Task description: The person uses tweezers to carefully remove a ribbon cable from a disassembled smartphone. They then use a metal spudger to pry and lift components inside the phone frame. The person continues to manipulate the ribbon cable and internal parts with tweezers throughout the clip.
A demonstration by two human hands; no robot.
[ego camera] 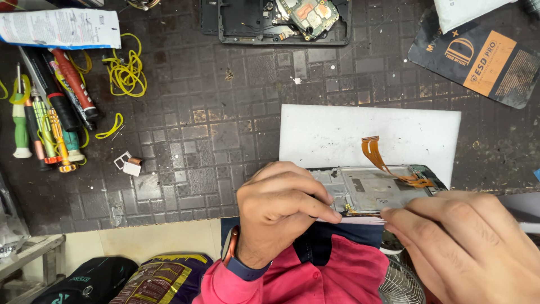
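1. Left hand (281,211): fingers curled narrow and pressed on the near left edge of the opened phone frame (374,190), holding it down; a watch with a dark band sits on the wrist above a pink sleeve.
2. Right hand (467,242): fingers extended and close together, the tips touching a thin pale strip (360,220) that runs along the near edge of the phone frame. Whether the strip is pinched or only pressed cannot be told.
3. Opened phone frame: lies flat at the near edge of the counter (225,112), half on a white sheet (337,129), its metal inner plate facing up.
4. Orange flex cable (378,155): rises from the right part of the frame and curls up over the white sheet.
5. Second opened phone (278,22): at the far edge of the counter, its circuit board exposed, well apart from both hands.
6. Screwdrivers (48,121): a cluster at the left of the counter, beside loose yellow rubber bands (126,70).
7. Small tray part (128,164): lies alone between the screwdrivers and the left hand.
8. Dark packet (478,59): at the far right, with an orange label panel.
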